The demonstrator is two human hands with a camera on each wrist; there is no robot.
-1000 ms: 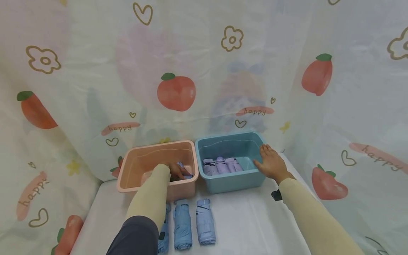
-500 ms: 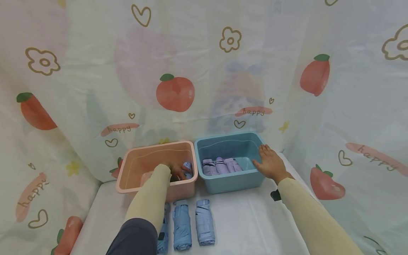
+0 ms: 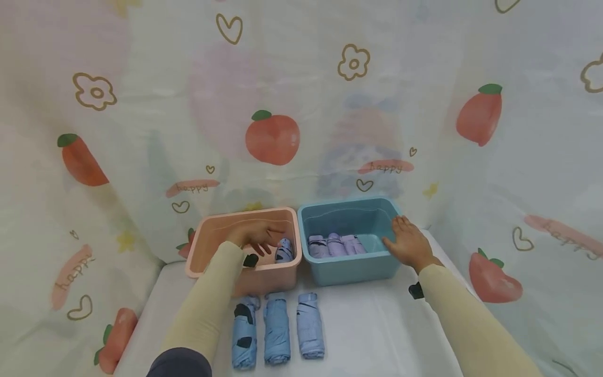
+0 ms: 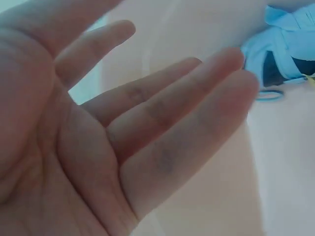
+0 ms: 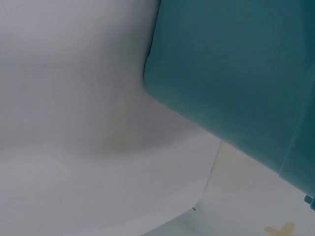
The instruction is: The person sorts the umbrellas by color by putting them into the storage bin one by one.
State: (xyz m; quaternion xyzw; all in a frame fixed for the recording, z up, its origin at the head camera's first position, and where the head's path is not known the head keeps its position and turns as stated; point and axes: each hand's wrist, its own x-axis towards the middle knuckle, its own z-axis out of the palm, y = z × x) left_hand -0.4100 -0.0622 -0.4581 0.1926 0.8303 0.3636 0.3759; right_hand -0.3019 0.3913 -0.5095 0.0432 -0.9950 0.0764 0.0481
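Note:
My left hand (image 3: 258, 235) is over the pink bin (image 3: 270, 275), fingers spread and holding nothing. Just right of its fingertips, a rolled-up blue folding umbrella (image 3: 284, 251) with dark patches stands against the bin's right side. The left wrist view shows the loose fingers (image 4: 187, 123) in front of blue fabric (image 4: 290, 46) with a cord loop. My right hand (image 3: 409, 242) rests with straight fingers at the right rim of the teal bin (image 3: 353, 269). Inside that bin lie several lilac folding umbrellas (image 3: 336, 246). The right wrist view has only the teal bin's outer wall (image 5: 231, 83), no fingers.
On the white table (image 3: 363, 324), three rolled blue umbrellas lie side by side before the bins: a dark-patched umbrella (image 3: 244, 335), a plain umbrella (image 3: 277, 330) and a lighter umbrella (image 3: 310, 327). A printed curtain (image 3: 306, 94) hangs close behind and at both sides.
My left hand has come up and left off the blue umbrella in the pink bin, which now shows more fully. The right hand stays at the teal rim. The head view has shifted slightly.

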